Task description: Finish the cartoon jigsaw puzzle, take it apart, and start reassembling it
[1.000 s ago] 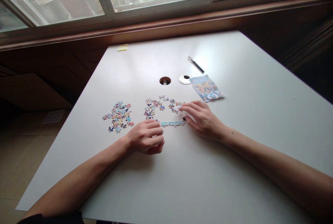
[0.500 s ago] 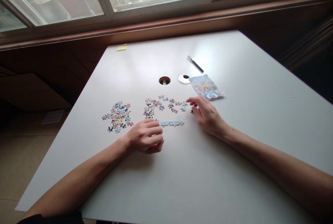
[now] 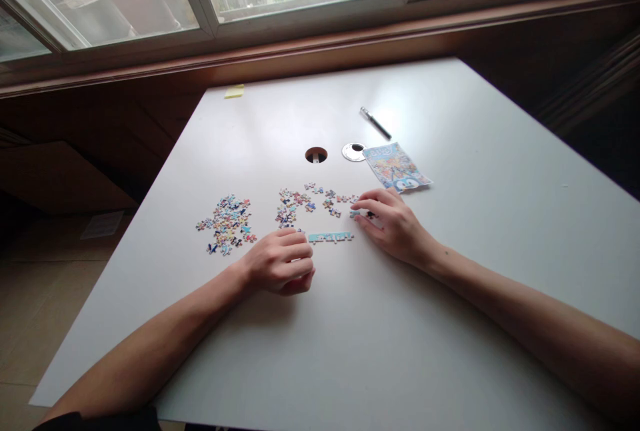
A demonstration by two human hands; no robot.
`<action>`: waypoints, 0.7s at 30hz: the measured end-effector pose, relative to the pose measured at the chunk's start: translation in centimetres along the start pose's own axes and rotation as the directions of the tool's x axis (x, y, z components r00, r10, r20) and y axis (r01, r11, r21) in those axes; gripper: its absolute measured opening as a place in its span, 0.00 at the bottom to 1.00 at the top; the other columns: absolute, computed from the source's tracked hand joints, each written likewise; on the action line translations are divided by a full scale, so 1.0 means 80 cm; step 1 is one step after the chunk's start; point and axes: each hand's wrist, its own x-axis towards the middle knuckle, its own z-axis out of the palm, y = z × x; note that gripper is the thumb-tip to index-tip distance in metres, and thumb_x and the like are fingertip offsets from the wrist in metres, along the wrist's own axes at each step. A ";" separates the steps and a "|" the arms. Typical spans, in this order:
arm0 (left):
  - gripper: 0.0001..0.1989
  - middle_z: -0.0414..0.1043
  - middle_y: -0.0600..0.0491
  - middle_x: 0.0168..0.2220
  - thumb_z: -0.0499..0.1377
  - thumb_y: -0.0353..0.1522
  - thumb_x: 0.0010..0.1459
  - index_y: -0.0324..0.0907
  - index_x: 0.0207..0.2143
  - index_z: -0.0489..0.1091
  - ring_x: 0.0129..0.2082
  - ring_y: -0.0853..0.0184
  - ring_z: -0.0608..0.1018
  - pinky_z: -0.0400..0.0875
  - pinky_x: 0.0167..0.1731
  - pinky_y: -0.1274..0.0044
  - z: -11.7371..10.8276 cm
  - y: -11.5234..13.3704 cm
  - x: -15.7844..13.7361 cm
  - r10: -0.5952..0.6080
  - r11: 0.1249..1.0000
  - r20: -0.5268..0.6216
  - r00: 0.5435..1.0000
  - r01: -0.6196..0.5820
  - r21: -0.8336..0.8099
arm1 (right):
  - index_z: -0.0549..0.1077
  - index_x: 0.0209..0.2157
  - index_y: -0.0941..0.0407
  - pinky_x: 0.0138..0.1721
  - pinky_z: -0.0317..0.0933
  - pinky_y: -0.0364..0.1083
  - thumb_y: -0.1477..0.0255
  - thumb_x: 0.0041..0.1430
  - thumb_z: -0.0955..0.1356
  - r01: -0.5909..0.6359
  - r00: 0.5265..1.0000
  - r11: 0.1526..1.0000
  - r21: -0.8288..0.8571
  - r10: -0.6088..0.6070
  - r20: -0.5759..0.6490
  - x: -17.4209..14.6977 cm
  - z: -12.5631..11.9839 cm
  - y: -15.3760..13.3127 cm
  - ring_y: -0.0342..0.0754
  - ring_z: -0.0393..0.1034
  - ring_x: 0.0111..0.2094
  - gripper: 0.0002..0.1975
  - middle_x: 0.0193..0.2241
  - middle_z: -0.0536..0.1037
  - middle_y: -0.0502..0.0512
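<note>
My left hand [image 3: 283, 261] rests curled on the table beside the left end of a joined strip of light-blue puzzle pieces [image 3: 330, 237]. Its fingers are closed, and whatever may be inside them is hidden. To the right of the strip, my right hand [image 3: 393, 223] has its thumb and fingertips around a small light-blue puzzle piece [image 3: 354, 214], partly covered by the fingers. A dark piece [image 3: 371, 215] shows under that hand. Loose puzzle pieces [image 3: 293, 201] lie in an arc behind the strip. A denser pile of pieces [image 3: 230, 221] is farther left.
A printed picture sheet [image 3: 397, 167] lies behind my right hand, with a pen [image 3: 375, 123] beyond it. The white table [image 3: 350, 351] has a round cable hole [image 3: 316, 155] and a loose ring cover [image 3: 354, 151]. A yellow sticky note [image 3: 234, 91] marks the far left corner.
My right hand has moved slightly left and toward me, its fingers coming down over the light-blue piece and closing on it. My left hand has stayed in place.
</note>
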 end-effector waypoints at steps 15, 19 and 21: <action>0.23 0.71 0.47 0.59 0.55 0.30 0.62 0.39 0.60 0.63 0.60 0.58 0.71 0.64 0.57 0.65 -0.001 -0.004 0.002 -0.059 0.997 0.152 0.987 0.066 -0.041 | 0.73 0.32 0.55 0.41 0.65 0.50 0.74 0.60 0.69 -0.092 0.996 0.993 0.077 0.093 -0.007 0.003 -0.005 -0.003 0.50 0.69 0.36 0.02 0.32 0.77 0.54; 0.25 0.68 0.47 0.62 0.54 0.30 0.63 0.38 0.62 0.62 0.61 0.58 0.70 0.62 0.59 0.65 -0.002 -0.005 0.001 -0.079 0.995 0.201 0.976 0.088 -0.039 | 0.76 0.36 0.56 0.32 0.63 0.44 0.73 0.60 0.69 -0.170 0.985 0.967 0.191 0.162 0.055 0.005 -0.014 -0.007 0.45 0.69 0.29 0.03 0.29 0.78 0.52; 0.24 0.69 0.48 0.61 0.53 0.30 0.63 0.38 0.62 0.63 0.61 0.58 0.70 0.62 0.59 0.65 -0.003 -0.004 0.002 -0.090 0.994 0.200 0.976 0.099 -0.036 | 0.77 0.35 0.55 0.29 0.61 0.43 0.72 0.59 0.70 -0.196 0.972 0.951 0.239 0.158 0.172 0.007 -0.021 -0.009 0.43 0.67 0.26 0.04 0.27 0.77 0.50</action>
